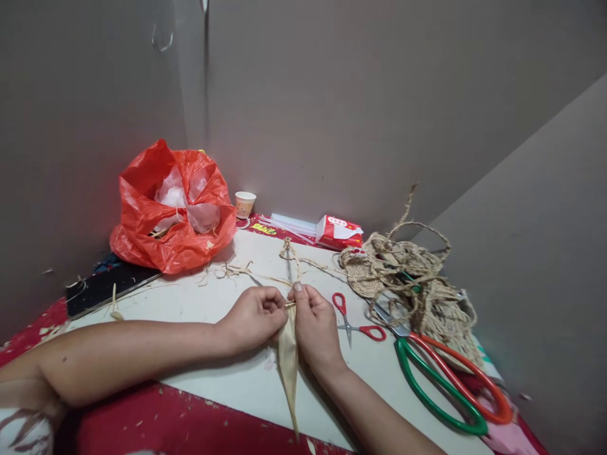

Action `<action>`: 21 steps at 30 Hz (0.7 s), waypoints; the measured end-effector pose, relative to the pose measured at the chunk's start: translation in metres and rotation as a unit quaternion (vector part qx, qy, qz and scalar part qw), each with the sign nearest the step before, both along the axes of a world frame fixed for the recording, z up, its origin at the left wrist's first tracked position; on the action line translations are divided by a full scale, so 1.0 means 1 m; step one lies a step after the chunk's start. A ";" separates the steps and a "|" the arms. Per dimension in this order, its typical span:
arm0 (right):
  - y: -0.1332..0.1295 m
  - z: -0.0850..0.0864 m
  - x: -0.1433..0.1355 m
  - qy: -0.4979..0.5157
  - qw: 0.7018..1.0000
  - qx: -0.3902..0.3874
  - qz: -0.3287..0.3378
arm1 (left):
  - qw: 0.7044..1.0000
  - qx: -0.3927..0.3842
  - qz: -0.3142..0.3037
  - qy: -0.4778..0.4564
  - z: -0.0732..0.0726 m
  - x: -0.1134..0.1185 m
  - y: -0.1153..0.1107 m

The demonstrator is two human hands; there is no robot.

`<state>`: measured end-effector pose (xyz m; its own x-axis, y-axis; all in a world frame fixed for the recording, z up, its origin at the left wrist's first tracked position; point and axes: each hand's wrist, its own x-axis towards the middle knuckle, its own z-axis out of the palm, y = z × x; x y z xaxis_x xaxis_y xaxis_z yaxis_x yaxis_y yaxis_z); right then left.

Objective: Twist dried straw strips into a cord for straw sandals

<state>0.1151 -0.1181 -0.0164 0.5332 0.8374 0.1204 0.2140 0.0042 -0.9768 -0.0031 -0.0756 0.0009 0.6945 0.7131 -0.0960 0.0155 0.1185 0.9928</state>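
Note:
Both hands meet over the white board [203, 373]. My left hand [258, 316] is closed, its fingertips pinching the upper end of a pale dried husk strip [288, 357]. My right hand [315, 322] grips the same strip from the other side, thumb on top. The husk's broad part hangs down between the hands to a narrow tip. From the pinch, a thin braided cord [294, 260] runs away from me, with a loop at its far end and loose strands to the left.
An open red plastic bag [173, 243] stands back left beside a black phone [109, 287]. Behind are a paper cup [245, 204] and tissue pack [338, 232]. Small red scissors [367, 331], large shears [441, 385] and coiled braided rope [408, 272] lie right.

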 end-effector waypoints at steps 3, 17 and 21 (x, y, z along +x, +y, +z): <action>0.001 0.001 0.002 0.045 0.999 -0.020 0.010 | 1.000 -0.029 -0.003 -0.001 0.001 -0.002 0.001; -0.003 0.004 -0.001 -0.046 0.999 -0.012 0.006 | 0.999 0.010 -0.023 0.024 -0.006 -0.001 0.004; -0.003 0.004 -0.002 -0.111 0.994 -0.004 0.003 | 0.997 0.072 -0.009 0.017 -0.006 0.000 0.002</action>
<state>0.1127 -0.1216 -0.0129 0.4894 0.8416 0.2285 0.4247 -0.0011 -0.9054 -0.0029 -0.0734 -0.0050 0.7048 0.7092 -0.0168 0.0496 -0.0256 0.9984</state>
